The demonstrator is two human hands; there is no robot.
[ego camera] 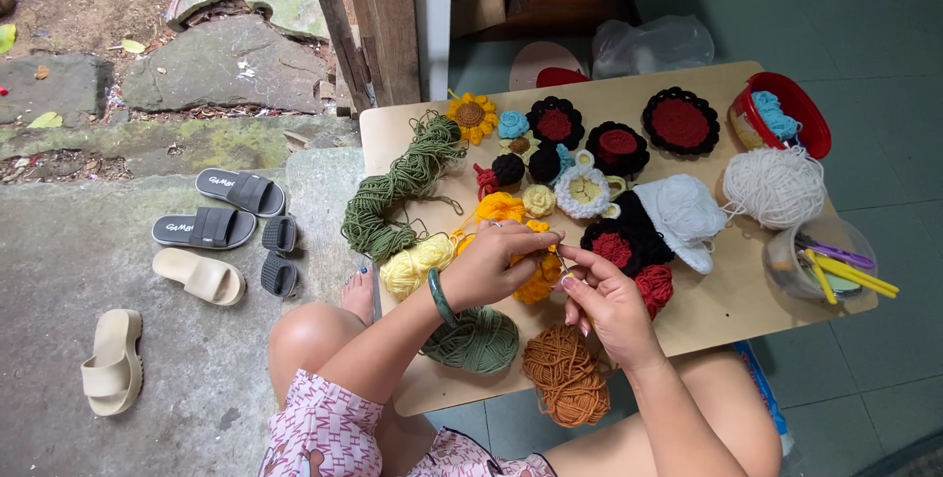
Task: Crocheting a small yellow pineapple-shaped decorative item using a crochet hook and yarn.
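Note:
My left hand (496, 266), with a green bangle on the wrist, pinches an orange crocheted piece (535, 280) over a low wooden table (727, 305). My right hand (609, 300) holds a thin crochet hook (560, 263) whose tip meets the orange piece. Orange yarn (499, 207) lies just beyond the hands. Close by sit a pale yellow yarn ball (413, 266), a green yarn ball (478, 339) and a brown yarn ball (568, 374).
Finished crocheted flowers in black, red, blue and yellow (589, 143) cover the table's far half. A loose green skein (393, 192), white yarn (776, 185), a red tub (786, 113) and a clear tub of hooks (820, 261) also rest there. Sandals (206, 231) lie on the concrete at left.

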